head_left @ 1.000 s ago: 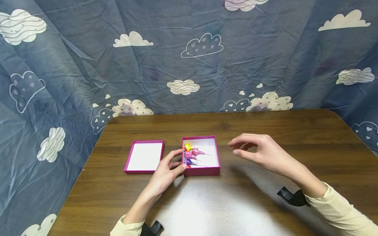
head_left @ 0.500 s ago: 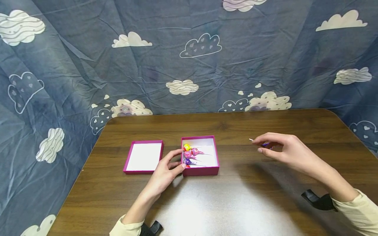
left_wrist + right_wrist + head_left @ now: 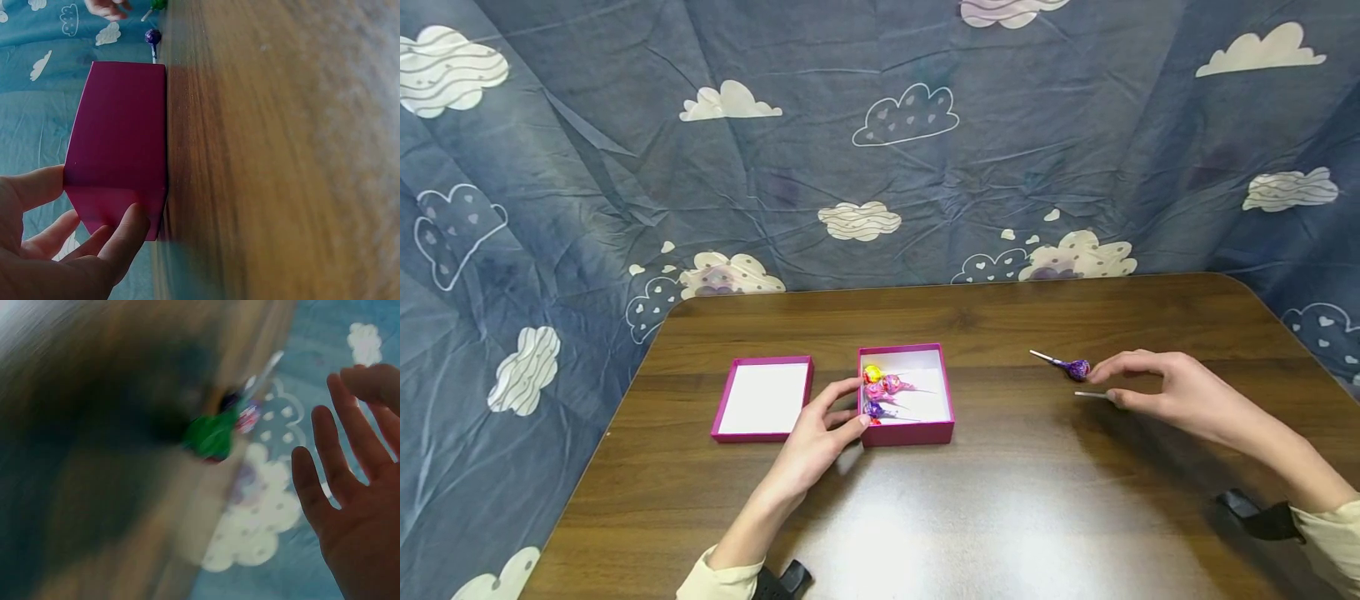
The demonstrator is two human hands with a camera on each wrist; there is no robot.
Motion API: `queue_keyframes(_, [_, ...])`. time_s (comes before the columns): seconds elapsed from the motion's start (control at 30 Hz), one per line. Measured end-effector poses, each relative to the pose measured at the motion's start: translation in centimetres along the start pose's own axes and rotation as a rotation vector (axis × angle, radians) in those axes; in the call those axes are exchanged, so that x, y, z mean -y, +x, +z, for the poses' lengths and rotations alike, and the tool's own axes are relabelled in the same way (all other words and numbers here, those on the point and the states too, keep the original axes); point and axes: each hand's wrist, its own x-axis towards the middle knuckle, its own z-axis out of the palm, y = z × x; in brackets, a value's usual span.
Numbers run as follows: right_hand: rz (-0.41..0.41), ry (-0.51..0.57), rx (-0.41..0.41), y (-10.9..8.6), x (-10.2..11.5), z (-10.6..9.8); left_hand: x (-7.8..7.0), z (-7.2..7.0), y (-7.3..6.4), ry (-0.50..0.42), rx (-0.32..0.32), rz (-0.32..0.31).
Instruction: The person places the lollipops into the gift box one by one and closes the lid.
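Note:
My left hand rests its fingertips and thumb against the left side of a magenta box, as the left wrist view also shows. Inside lie several wrapped lollipops, pink, yellow and purple, heads toward the left wall. To the right of the box, a purple lollipop lies on the table with its stick pointing left. Just above the table near it, my right hand has its fingers apart and nothing in them. Beneath it a green lollipop lies blurred in the right wrist view; the head view shows only its white stick.
A magenta lid lies left of the box, its white inside facing up. The wooden table reaches back to a blue curtain with printed clouds.
My right hand has moved right, away from the box; the purple lollipop and a white stick have come into view beside it. My left hand stays at the box.

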Motion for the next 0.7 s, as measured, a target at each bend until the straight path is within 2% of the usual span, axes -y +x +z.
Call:
queue_keyframes(0.17, [0.022, 0.046, 0.097, -1.1, -2.3, -0.2, -0.1, 0.0, 0.0, 0.001, 0.000, -0.013])
queue_keyframes(0.3, [0.035, 0.110, 0.144, -1.5, -3.6, -0.1, -0.1, 0.0, 0.0, -0.010, -0.004, -0.004])
queue_keyframes(0.47, [0.064, 0.127, 0.169, -2.0, -4.8, 0.5, -0.2, 0.0, 0.0, -0.009, -0.002, 0.001])
queue_keyframes(0.7, [0.095, 0.108, 0.178, -2.4, -4.7, 1.1, -0.1, 0.0, -0.1, 0.015, -0.004, -0.013])
